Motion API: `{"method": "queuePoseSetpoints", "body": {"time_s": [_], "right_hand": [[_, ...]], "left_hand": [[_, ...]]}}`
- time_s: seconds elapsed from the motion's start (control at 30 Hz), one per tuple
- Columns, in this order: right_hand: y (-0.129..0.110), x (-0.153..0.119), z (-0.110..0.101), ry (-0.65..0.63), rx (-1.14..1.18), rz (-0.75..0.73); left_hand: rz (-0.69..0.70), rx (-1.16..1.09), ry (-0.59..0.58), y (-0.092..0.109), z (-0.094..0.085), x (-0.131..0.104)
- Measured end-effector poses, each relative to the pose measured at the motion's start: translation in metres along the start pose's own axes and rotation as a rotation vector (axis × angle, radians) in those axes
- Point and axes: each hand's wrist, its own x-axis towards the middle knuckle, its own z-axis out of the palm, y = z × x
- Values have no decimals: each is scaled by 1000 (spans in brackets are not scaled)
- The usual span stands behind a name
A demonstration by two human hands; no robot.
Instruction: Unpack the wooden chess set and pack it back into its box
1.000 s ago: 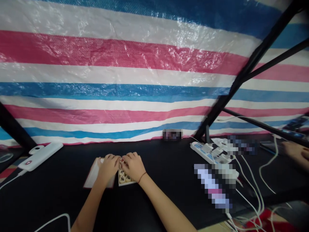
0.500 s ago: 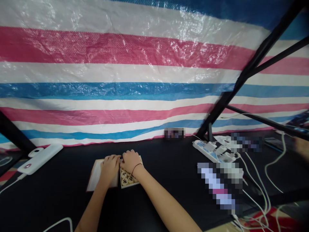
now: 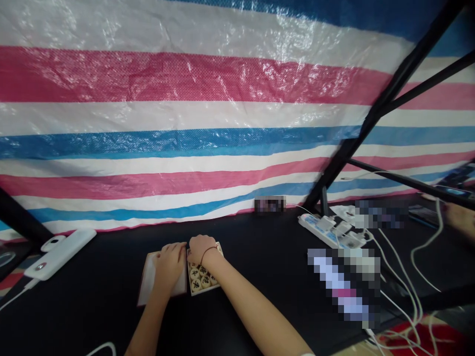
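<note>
Box: stood open on the bench; round marked pieces lay inside.
Lid: already off, just left of the box.
Left hand: rested across the lid; I couldn't tell whether it gripped.
Right hand: curled over the box's far part; grasp unclear.
Progress: near rows looked filled; remainder couldn't be judged.
Hidden: far rows, beneath the right hand.
</note>
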Motion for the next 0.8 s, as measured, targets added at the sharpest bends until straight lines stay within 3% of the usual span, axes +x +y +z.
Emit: {"method": "queuePoseSetpoints", "body": {"time_s": [0.2, 0.33, 0.47, 0.53, 0.63, 0.7, 0.8], "right_hand": [[-1, -8, 0, -3, 12, 47], [15, -25, 3, 235, 186, 39], [56, -42, 16, 539, 510, -96], [87, -45, 27, 654, 619, -24], [134, -38, 47, 817, 526, 218], [158, -28, 58, 847, 429, 222], [174, -13, 67, 851, 300, 123]], "left_hand": [[18, -33, 119, -4, 2, -3], [193, -128, 200, -4, 4, -6], [278, -115, 174, 10, 5, -8], [229, -47, 140, 18, 4, -9], [140, 50, 68, 24, -1, -9], [112, 102, 0, 24, -7, -7], [97, 182, -100, 25, -18, -3]]}}
